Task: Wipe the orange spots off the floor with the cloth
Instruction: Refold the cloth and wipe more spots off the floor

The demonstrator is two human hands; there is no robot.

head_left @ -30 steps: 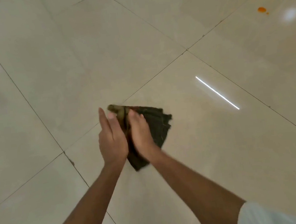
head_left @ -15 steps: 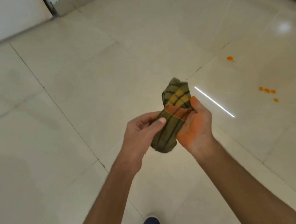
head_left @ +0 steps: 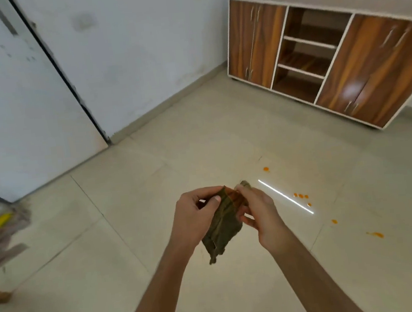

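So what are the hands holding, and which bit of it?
Both hands hold the cloth. The left hand and the right hand pinch its upper end from opposite sides with their fingers, and the rest hangs loose above the floor.

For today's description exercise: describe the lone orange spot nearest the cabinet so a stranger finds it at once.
Start at the brown wooden cabinet with open middle shelves. Come toward the hands across the beige tiled floor. That small round orange spot sits alone just beyond the bright white light streak, apart from the others.

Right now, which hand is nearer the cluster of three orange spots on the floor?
The right hand. It holds the cloth just left of the three orange spots in view; the left hand grips the cloth's other side, farther off.
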